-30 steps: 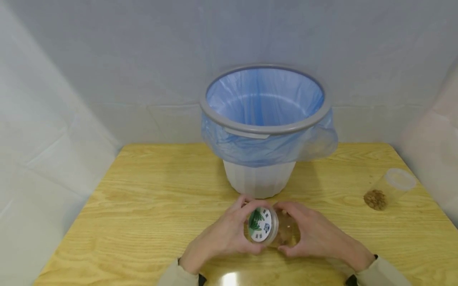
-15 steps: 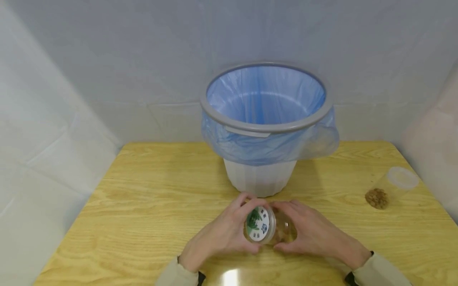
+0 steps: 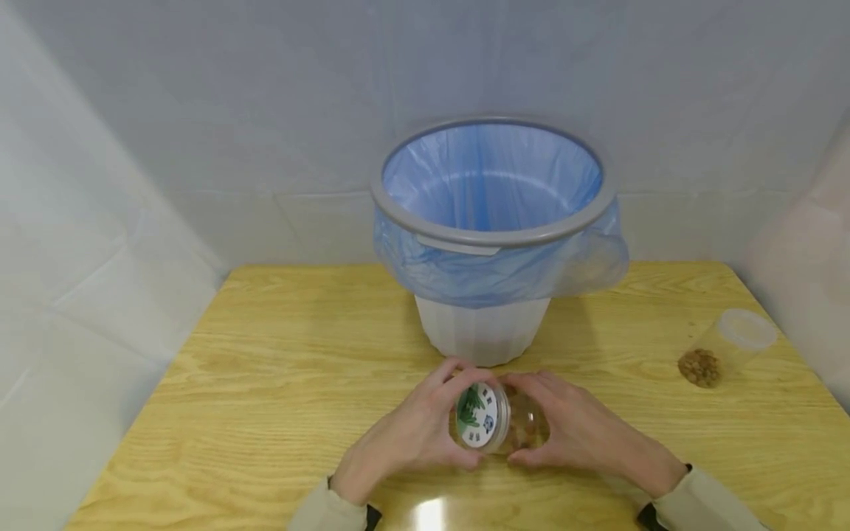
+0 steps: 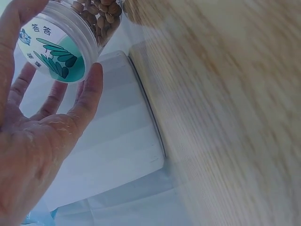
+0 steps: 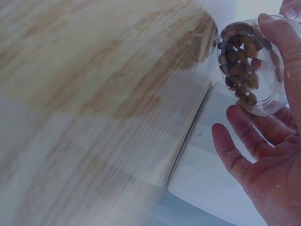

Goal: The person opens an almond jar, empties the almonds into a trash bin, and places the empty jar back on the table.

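Observation:
A clear plastic jar (image 3: 522, 423) of small brown nuts or kernels lies tilted on its side between my two hands, its lid facing left. The lid (image 3: 479, 417) is round, with a white label showing green leaves and printed characters. My left hand (image 3: 425, 424) grips the lid's edge, thumb on the near side and fingers on the far side. Around the jar's body curls my right hand (image 3: 578, 431), thumb below and fingers over the top. In the right wrist view the brown kernels (image 5: 242, 66) show through the jar's base.
Behind the hands stands a white bin (image 3: 481, 332) with a grey rim and a blue bag (image 3: 498, 276) folded over it. At the right, a second clear jar (image 3: 730, 350) leans with brown pieces (image 3: 700, 367) at its bottom. All stand on a wood-grain table (image 3: 285, 369).
Both hands and the jar have shifted slightly left, and the lid now faces a little further left. The right hand sits closer round the jar. The grip on lid and body stays.

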Available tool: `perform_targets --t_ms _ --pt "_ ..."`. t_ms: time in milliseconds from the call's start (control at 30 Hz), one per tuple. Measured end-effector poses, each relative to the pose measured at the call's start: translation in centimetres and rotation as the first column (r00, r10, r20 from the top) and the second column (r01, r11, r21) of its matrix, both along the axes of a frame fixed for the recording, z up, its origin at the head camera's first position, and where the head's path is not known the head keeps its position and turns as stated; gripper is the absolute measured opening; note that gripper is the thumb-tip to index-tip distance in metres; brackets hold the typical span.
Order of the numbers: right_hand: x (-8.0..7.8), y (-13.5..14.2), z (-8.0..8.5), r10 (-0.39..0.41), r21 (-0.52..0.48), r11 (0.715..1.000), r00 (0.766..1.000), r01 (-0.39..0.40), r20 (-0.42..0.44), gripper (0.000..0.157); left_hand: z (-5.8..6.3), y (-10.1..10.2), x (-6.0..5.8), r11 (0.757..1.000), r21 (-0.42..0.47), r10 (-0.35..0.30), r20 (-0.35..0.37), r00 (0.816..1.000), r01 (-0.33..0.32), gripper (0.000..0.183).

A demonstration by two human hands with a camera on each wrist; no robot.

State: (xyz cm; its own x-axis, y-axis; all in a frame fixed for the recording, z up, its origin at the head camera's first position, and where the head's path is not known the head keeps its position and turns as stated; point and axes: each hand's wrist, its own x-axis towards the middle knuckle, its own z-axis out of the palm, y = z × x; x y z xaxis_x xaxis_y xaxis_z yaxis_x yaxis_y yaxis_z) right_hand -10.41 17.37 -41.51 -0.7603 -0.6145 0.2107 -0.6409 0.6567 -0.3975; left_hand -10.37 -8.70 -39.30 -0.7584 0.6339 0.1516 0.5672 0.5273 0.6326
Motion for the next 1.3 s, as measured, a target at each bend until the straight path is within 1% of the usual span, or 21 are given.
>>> perform_targets --t_ms 233,400,500,600,667,800,900,1033,1200,1300 --pt "-0.01 -0.11 0.14 -0.014 0.020 1.000 1.000 0.014 -0.003 0.088 0.05 -0.09 -0.07 1.000 0.007 0.004 0.026 1.000 -0.004 0.087" --pt "-0.03 -0.20 0.15 0.004 0.016 1.000 0.999 -0.004 -0.035 0.086 -0.03 -0.08 -0.12 1.000 0.015 0.001 0.015 1.000 -0.002 0.087" --pt "0.11 -0.19 0.20 0.012 0.003 1.000 1.000 -0.012 -0.013 0.085 -0.11 -0.08 -0.12 1.000 0.023 -0.004 0.003 1.000 0.004 0.088" --pt "0.36 -0.14 0.23 0.015 -0.018 1.000 1.000 -0.014 0.013 0.085 -0.23 -0.11 -0.09 0.999 0.037 -0.003 0.011 1.000 0.003 0.088" --pt "0.42 -0.10 0.14 0.021 -0.034 0.999 1.000 -0.021 -0.005 0.087 -0.30 -0.16 -0.07 0.999 0.043 0.006 0.029 1.000 -0.007 0.088" --pt "0.30 -0.07 -0.04 0.054 -0.054 0.997 0.994 -0.059 -0.096 0.088 -0.30 -0.36 -0.11 0.998 0.048 0.024 0.065 0.998 -0.027 0.089" --pt "0.20 -0.10 -0.09 0.070 -0.065 0.995 0.988 -0.079 -0.136 0.088 -0.24 -0.44 -0.19 0.998 0.053 0.028 0.094 0.995 -0.033 0.090" --pt "0.15 -0.20 -0.09 0.064 -0.073 0.995 0.990 -0.074 -0.127 0.087 -0.20 -0.48 -0.33 0.997 0.069 0.023 0.127 0.992 -0.032 0.090" --pt "0.05 -0.31 -0.14 0.055 -0.095 0.993 0.994 -0.064 -0.096 0.085 -0.21 -0.46 -0.37 0.996 0.076 0.025 0.132 0.991 -0.036 0.089" --pt "-0.03 -0.42 -0.30 0.072 -0.121 0.989 0.991 -0.086 -0.116 0.083 -0.23 -0.44 -0.35 0.996 0.082 0.023 0.134 0.991 -0.035 0.089"
